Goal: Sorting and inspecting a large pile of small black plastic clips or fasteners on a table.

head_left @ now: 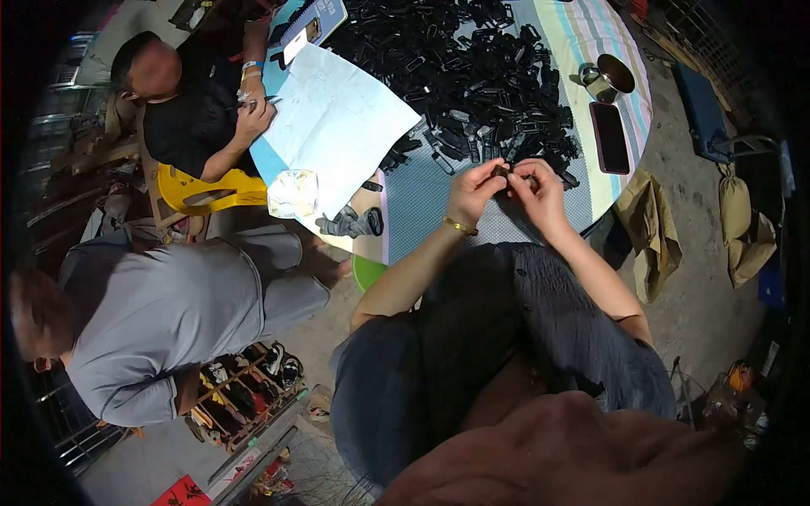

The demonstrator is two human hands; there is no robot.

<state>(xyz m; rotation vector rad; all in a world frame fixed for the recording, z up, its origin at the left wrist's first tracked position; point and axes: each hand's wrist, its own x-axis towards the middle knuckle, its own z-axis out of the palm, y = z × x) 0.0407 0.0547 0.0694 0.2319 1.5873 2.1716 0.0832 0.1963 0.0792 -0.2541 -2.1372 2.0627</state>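
We lean over the surface (426, 215), our left hand (471, 194) and right hand (542, 194) brought together above its near edge, both pinched on a small dark part (501, 171). The part sits between the two hands, just on our side of the pile (472, 72) of black pieces; our grip hides its exact shape. A gold bracelet (461, 226) circles our left wrist. To the right of the pile, a metal cup (604, 83) stands near a phone (609, 137), which lies flat on a striped cloth (582, 34). To the left lies a large white paper (333, 110), its lower tip near a dark bundle (342, 224). Beside the paper, a co-worker (190, 126) holds a pen (271, 100) over a yellow chair (175, 187); another person (173, 304), in grey, is nearer to us on the left
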